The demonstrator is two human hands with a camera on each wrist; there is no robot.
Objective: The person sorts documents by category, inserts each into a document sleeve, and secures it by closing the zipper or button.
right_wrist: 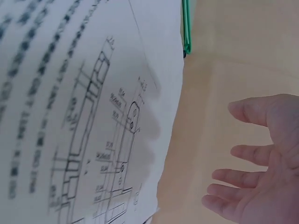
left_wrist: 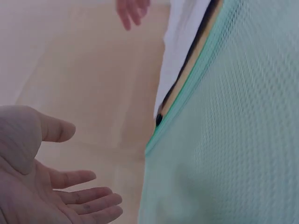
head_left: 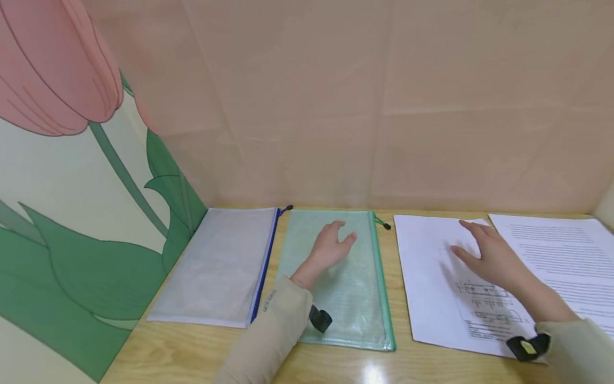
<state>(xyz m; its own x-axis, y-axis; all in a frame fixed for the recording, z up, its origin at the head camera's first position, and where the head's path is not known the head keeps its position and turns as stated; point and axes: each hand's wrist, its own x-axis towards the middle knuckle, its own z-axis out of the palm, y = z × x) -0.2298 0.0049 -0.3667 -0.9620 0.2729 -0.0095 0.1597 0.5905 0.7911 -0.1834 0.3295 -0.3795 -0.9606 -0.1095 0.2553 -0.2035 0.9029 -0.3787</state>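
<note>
My left hand (head_left: 331, 246) hovers above a green mesh zipper pouch (head_left: 345, 304), fingers spread and holding nothing. In the left wrist view, the palm (left_wrist: 28, 186) and relaxed fingers stand apart from the pouch's mesh surface. Over a sheet of paper printed with a technical drawing (head_left: 427, 298) is my right hand (head_left: 494, 258), its thumb and fingers parted. The right wrist view has that hand (right_wrist: 261, 163) clear of the paper, with finger shadows falling on the sheet. A green zipper with a dark pull (head_left: 386, 225) edges the pouch on its right.
Left of the green pouch lies a white zipper pouch (head_left: 216, 261) with a blue zipper. Another sheet of printed text (head_left: 556, 250) lies at the far right. A beige covering (head_left: 336, 106) rises behind the wooden table (head_left: 182, 352); a tulip mural (head_left: 96, 256) is on the left wall.
</note>
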